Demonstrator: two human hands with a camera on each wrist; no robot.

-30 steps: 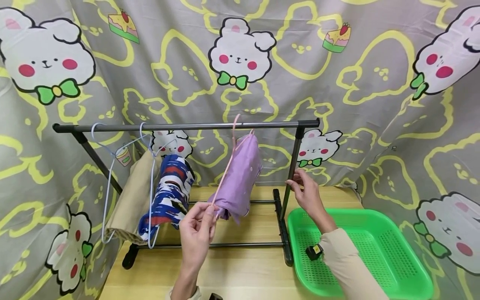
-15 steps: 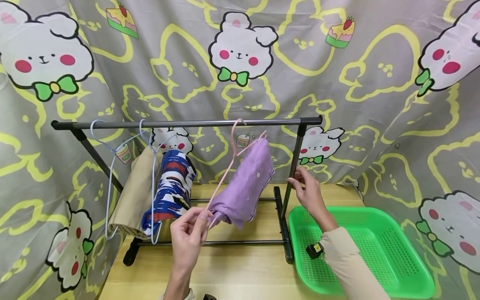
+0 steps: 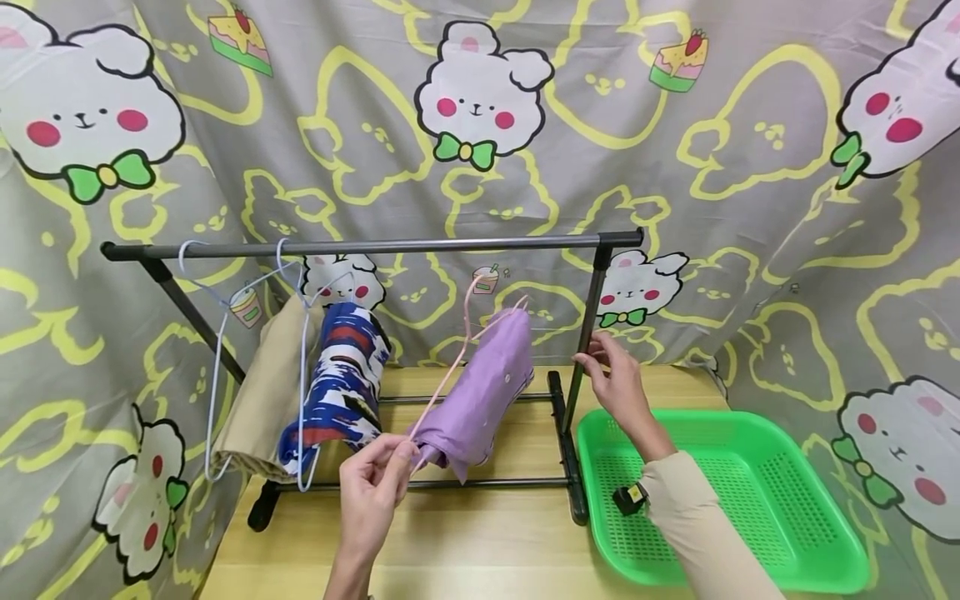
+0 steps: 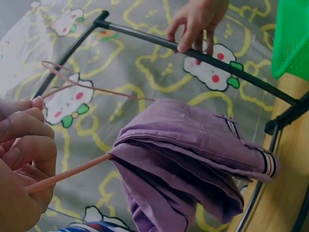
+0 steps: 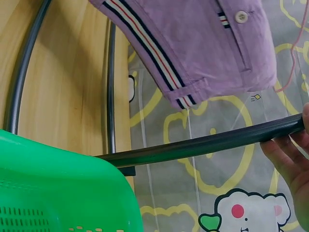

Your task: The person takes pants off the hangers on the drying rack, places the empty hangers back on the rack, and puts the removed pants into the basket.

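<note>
My left hand [image 3: 371,496] pinches a pink clothes hanger [image 4: 72,171] by its near corner. Folded purple trousers [image 3: 487,387] drape over the hanger's bar, their striped trim and a button showing in the right wrist view. The hanger's hook appears below the top rail [image 3: 420,246] of a black clothes rack, apart from it. With thumb and fingers, my right hand [image 3: 618,385] holds the rack's right post [image 3: 592,304].
On the rack's left hang khaki trousers [image 3: 266,383] and a blue, red and white patterned garment [image 3: 345,367] on pale blue hangers. A green perforated basket [image 3: 817,492] stands on the wooden table [image 3: 487,542] at right. A printed curtain surrounds it.
The pink hanger with the purple trousers has come off the rail and dropped below it, as my left hand moved left and down. My right hand keeps its place on the post.
</note>
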